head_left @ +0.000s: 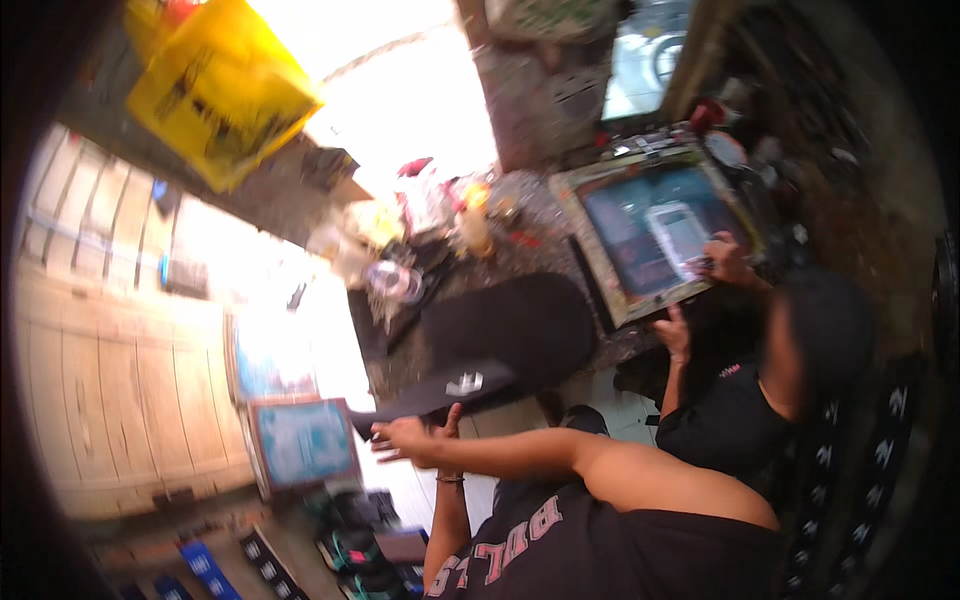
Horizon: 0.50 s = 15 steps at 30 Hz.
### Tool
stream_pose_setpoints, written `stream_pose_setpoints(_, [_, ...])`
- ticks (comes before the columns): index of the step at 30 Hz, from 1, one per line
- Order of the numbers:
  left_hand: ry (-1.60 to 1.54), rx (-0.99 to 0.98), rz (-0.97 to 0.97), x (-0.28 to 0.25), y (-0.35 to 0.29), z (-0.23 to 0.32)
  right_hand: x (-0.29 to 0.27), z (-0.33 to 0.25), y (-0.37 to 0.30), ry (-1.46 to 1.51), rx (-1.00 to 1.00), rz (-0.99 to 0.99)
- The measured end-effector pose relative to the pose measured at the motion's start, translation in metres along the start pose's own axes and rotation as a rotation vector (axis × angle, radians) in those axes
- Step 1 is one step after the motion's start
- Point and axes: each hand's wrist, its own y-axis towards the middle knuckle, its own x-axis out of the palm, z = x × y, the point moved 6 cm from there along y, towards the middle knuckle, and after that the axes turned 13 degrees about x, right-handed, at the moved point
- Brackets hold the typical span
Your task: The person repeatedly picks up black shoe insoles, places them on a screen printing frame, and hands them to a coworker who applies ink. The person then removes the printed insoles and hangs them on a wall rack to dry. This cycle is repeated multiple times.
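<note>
So the right hand (403, 441) has its fingers loosely spread, crossing the left hand (450, 426), whose grip I can't tell. The black strip (435, 398) with a white print sits just past both, by a dark rounded pad (520, 325); farther back, a clear tub (395, 283) and yellowish bottle (474, 234), contents too blurry.

r hand (406, 441) blurry, grip unclear; yellow bag (225, 100) cut off @ top.

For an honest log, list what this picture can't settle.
All in the head view:
Right hand: blur hides whether it touches the black strip.
Left hand: largely hidden behind the right hand.
Yellow bag: top cut off by the upper edge.
Clear container: contents too blurred.
</note>
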Motion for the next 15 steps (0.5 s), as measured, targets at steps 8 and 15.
stream_pose_setpoints(8, [0.404, -0.012, 0.096, 0.038, 0.048, 0.145, 0.059, -0.019, -0.055, 0.054, -0.324, -0.067])
stream_pose_setpoints(15, [0.761, 0.014, -0.129, -0.001, 0.000, 0.217, 0.083, 0.026, -0.077, 0.089, -0.399, 0.015])
